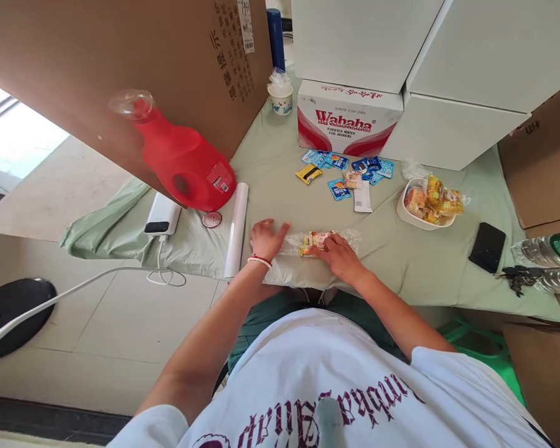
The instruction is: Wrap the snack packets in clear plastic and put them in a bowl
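My left hand [267, 241] is over the left end of a clear plastic wrap [290, 244], its fingers spread. A small yellow-and-red snack packet [315, 241] lies on the wrap near the table's front edge. On the packet's right part rests my right hand [343, 256], fingers bent; whether they grip it is hard to tell. Just left of my left hand lies a white roll [237, 230]. Beyond the hands are several blue sachets [339, 189], a yellow packet [308, 174] and a white packet [363, 197].
A red jug [191, 163] and white power bank [162, 214] stand left. The Wahaba box [348, 118] and paper cup [280, 101] are at the back. Rightward are a snack-filled white bowl [417, 219], black phone [487, 247], keys [518, 274] and plastic bottles [557, 249].
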A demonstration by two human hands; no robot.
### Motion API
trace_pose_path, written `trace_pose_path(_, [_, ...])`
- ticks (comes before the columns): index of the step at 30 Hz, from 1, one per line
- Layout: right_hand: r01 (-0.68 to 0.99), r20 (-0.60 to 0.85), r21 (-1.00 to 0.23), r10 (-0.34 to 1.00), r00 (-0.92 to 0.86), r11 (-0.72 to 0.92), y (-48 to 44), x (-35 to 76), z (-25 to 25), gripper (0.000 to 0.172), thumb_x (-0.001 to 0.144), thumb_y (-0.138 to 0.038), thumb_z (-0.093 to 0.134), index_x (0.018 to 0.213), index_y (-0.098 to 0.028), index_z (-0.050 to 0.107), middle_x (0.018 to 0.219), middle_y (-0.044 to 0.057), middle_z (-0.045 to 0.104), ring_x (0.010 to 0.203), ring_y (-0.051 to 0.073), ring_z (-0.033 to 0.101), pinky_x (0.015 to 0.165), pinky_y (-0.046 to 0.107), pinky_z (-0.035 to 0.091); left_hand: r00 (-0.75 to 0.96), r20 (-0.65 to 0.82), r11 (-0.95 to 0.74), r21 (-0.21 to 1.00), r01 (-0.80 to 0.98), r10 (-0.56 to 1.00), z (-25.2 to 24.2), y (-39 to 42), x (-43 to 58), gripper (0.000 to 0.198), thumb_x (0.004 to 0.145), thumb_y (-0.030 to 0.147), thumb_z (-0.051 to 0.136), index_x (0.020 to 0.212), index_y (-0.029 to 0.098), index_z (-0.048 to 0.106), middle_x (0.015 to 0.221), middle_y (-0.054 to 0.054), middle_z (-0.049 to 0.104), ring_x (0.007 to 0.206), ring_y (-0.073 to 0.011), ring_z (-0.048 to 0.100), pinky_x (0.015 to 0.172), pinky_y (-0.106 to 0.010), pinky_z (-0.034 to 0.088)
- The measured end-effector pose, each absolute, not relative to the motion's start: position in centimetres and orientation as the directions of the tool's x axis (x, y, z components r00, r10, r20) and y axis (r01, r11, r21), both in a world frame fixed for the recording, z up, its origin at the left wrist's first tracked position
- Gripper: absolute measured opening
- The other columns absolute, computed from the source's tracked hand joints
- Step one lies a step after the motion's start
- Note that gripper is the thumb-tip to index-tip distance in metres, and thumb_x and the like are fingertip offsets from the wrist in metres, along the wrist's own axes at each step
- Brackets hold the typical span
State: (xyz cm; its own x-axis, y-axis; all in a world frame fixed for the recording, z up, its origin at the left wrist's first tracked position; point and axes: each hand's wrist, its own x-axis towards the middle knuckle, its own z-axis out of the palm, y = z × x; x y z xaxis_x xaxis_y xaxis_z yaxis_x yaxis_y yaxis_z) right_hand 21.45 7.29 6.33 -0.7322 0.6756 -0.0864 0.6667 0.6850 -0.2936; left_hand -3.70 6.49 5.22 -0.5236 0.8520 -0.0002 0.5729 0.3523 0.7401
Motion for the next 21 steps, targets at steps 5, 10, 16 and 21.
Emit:
trace_pose_path(5, [0.683,-0.074,-0.318,0.701,-0.709,0.657,7.3,21.2,6.3,0.043,0.104,-0.016,0.052,0.138,-0.035,0.070,0.106,0.011,0.060,0.119,0.031,0.046,0.103,0.045,0.039,-0.248,-0.203,0.320,0.548,0.773,0.947,6.5,6.0,-1.6,0.009,0.076,0.028,0.071,0.083,0.022,0.069,0.099,-0.011,0.074,0.101,-0.0326,0.070,0.084,-0.041,0.054])
trace_pose_path(10, [0.674,-0.035,-0.346,0.709,-0.705,0.653,6.9,20.8,6.1,0.040,0.103,-0.014,0.050,0.132,-0.028,0.074,0.109,0.013,0.062,0.123,0.030,0.047,0.110,0.048,0.041,-0.141,-0.145,0.202,0.710,0.675,0.979,7.3,6.7,2.2,0.012,0.083,0.023,0.061,0.089,0.022,0.070,0.087,-0.005,0.077,0.082,-0.0231,0.071,0.076,-0.035,0.056])
trace_pose_path(16, [0.507,0.083,-0.569,0.659,-0.748,0.648,6.6,23.2,5.5,0.034,0.093,-0.013,0.059,0.122,-0.020,0.075,0.126,0.015,0.066,0.133,0.029,0.049,0.113,0.048,0.044,-0.019,-0.033,0.038,0.754,0.656,0.999,5.8,5.4,6.4,0.030,0.097,0.028,0.048,0.112,0.017,0.073,0.122,-0.014,0.073,0.120,-0.0250,0.068,0.107,-0.040,0.054])
trace_pose_path(21, [0.701,0.127,-0.660,0.960,-0.250,0.271,7.7,26.4,5.1,0.034,0.103,-0.038,0.051,0.123,-0.022,0.073,0.106,0.012,0.068,0.102,0.026,0.062,0.097,0.045,0.052,0.192,0.175,-0.258,0.564,0.785,0.966,3.2,2.6,7.2,0.054,0.099,0.024,0.044,0.151,0.014,0.051,0.154,-0.019,0.054,0.145,-0.0304,0.050,0.123,-0.051,0.041])
